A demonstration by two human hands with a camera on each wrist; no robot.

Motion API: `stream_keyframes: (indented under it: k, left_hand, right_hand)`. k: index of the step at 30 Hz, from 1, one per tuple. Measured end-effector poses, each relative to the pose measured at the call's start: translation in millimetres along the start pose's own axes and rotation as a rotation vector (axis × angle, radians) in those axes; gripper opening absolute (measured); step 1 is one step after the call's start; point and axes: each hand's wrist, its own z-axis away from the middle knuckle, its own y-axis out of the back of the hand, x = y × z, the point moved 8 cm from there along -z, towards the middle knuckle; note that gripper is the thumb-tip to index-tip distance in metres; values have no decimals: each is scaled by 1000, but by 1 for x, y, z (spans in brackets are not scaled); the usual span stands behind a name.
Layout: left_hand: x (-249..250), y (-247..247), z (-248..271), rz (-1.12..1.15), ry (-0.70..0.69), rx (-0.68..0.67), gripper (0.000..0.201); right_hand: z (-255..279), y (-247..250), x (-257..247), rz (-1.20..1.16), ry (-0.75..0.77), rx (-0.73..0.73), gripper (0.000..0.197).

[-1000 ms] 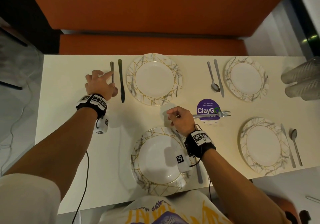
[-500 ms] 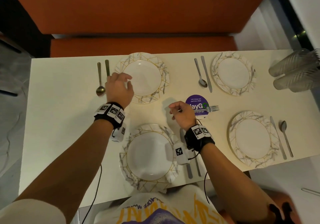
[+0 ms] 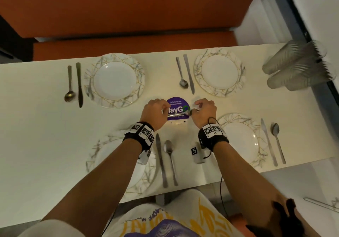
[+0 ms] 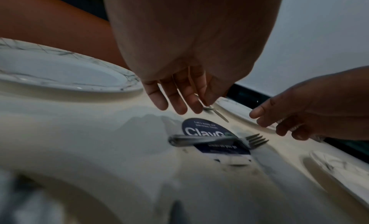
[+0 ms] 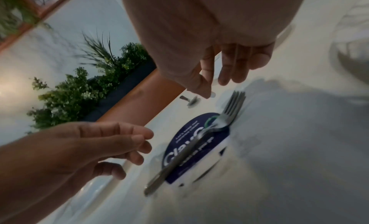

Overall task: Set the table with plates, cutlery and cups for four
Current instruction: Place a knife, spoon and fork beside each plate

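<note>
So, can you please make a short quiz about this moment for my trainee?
1. True or false: the left hand grips the forks.
2. Where do the forks lie? A: on the purple sticker. B: on a plate. C: on the floor.
3. How many plates stand on the table?

Key: 1 false, it hovers open above them. 2 A. 3 four.
</note>
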Motion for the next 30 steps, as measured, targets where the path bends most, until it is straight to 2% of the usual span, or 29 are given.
stream_keyframes:
  k: [3,8,14,20,24,26,29,30]
  left_hand:
    - [13,-27,-6,-74,60,-64,20]
    - [21,-52,-7,-233,154,-121,24]
    - [33,-49,-6,-279,189,-142,25]
    - [40,-42,-4,-53,229,-128,20]
    - [40,-18,9,186,320,-45,16]
    - [31,-6,24,315,361,-2,16]
    - [17,9,49,505,427,40,16]
    - [12,14,58,556,439,50,15]
  right_hand:
    - [-14,-1,17,76,-60,-114,41]
    - [-24,-3,25,80,-52,-208,19]
    - [-30,2,22,35,25,-265,21]
    - [-35,20,-10,-24,142,-192,21]
    - [-28,30,-35,-240,196,-114,19]
    - [-15,20,-44,-310,192,-151,22]
    - [10,-10,-53,-406,113,-296,29]
    - [20,-20,-57,-439,109,-341,25]
